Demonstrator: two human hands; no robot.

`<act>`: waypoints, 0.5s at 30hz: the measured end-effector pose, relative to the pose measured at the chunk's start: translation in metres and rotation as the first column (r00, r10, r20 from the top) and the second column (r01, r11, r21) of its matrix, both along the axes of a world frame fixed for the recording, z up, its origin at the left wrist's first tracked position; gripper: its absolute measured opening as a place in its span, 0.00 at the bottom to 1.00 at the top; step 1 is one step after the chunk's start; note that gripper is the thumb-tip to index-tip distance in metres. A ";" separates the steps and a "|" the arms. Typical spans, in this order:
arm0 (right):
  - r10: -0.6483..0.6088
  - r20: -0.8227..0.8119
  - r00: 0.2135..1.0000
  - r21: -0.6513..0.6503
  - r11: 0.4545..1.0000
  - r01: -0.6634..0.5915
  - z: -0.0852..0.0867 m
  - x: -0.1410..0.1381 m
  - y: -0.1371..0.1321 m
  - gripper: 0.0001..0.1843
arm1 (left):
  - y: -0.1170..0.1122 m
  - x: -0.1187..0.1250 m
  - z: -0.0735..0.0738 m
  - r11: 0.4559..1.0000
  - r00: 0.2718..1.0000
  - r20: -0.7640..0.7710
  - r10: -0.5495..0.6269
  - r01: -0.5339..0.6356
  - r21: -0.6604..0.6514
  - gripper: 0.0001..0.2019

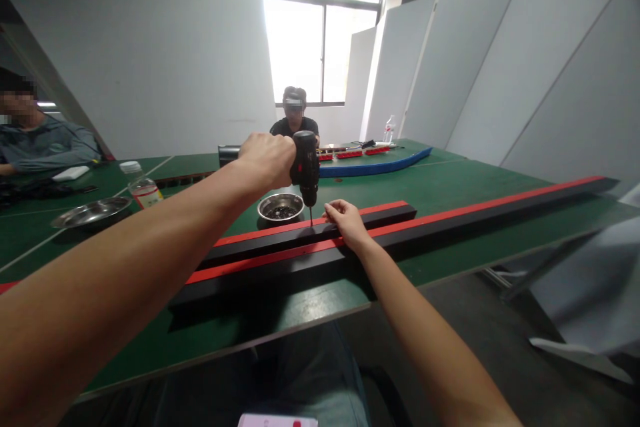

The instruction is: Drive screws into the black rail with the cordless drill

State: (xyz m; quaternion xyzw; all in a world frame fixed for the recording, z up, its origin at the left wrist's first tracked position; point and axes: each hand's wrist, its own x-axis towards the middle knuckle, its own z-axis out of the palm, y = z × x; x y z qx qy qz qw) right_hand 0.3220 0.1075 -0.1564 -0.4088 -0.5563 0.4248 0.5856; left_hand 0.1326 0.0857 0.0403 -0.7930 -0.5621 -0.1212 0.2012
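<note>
My left hand [265, 157] is wrapped round the grip of a black power drill [305, 163]. The drill points straight down, and the tip of its thin bit reaches the red top of a short black-and-red bar [273, 237]. Just right of the bit is my right hand [349, 221], its thumb and forefinger pinched together over the short bar; what they hold, if anything, is too small to make out. In front of the short bar runs a longer black-and-red bar [480, 215], partly behind my right wrist.
Behind the bit stands a metal bowl [281, 219] with small dark pieces inside. To the left are a second metal bowl [93, 215] and a bottle [145, 192]. A blue curved strip [375, 167] lies farther back on the green table [450, 177]. Two people sit beyond.
</note>
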 end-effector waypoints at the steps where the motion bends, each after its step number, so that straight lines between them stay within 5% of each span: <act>1: 0.001 -0.001 1.000 0.002 1.000 -0.001 0.000 0.000 0.000 0.23 | -0.001 0.002 0.000 1.000 1.000 -0.010 0.008 -0.008 0.000 0.18; 7: -0.006 -0.025 1.000 -0.003 1.000 0.006 -0.002 0.001 0.002 0.23 | -0.011 0.008 0.002 1.000 1.000 0.016 -0.003 0.003 -0.012 0.16; 12: -0.003 -0.022 1.000 -0.012 1.000 0.002 -0.001 0.002 0.002 0.23 | -0.028 -0.019 0.011 0.950 0.910 0.414 -0.029 0.154 -0.272 0.15; 15: 0.010 0.038 0.999 -0.007 1.000 -0.010 0.002 0.001 -0.003 0.23 | -0.047 -0.047 0.000 0.919 0.823 0.567 0.002 0.222 -0.326 0.11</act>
